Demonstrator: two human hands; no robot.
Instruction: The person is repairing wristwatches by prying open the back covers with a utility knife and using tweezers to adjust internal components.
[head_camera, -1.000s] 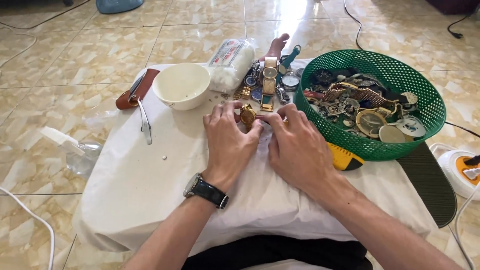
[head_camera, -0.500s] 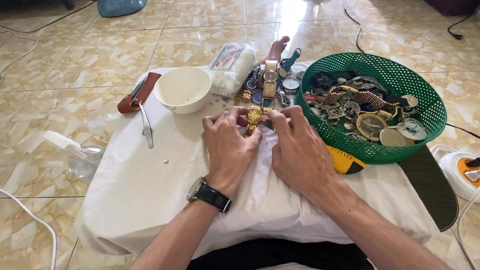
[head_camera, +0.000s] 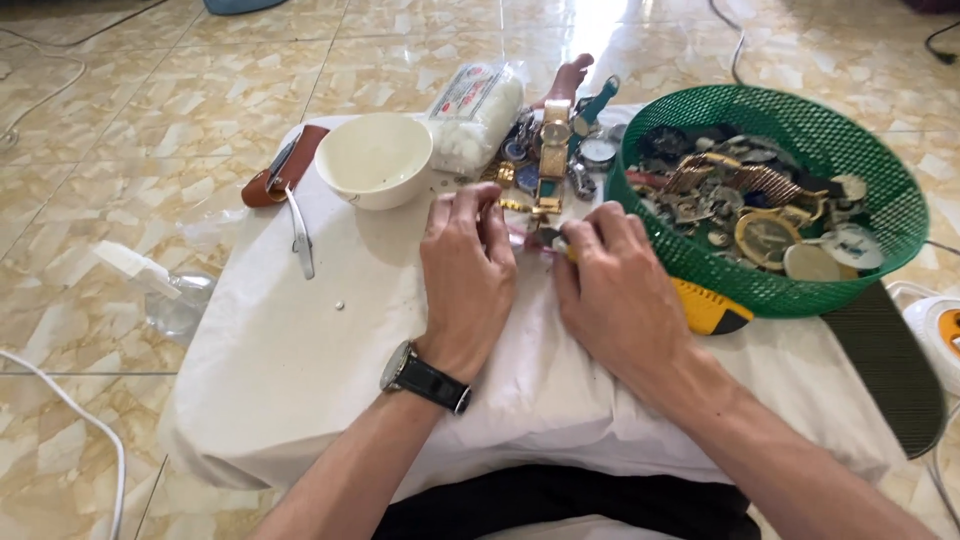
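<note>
Landmark: I take the white bowl (head_camera: 374, 158) as reference; it stands on the white cloth (head_camera: 300, 370).
Left hand (head_camera: 468, 275): I see it palm down on the cloth, right of the bowl and nearer me; fingers curled together at a small object (head_camera: 532, 238); wristwatch (head_camera: 425, 377) on its wrist.
Right hand (head_camera: 615, 290): just right of the left hand; fingertips pinched on the same object; I cannot tell what it is.
Watch pile (head_camera: 550, 155): right of the bowl, just beyond the fingertips; gold and teal straps.
Green basket (head_camera: 880, 190): far right of the bowl; full of watches.
Brown strap (head_camera: 285, 165): left of the bowl; tweezers (head_camera: 300, 230) beside it.
</note>
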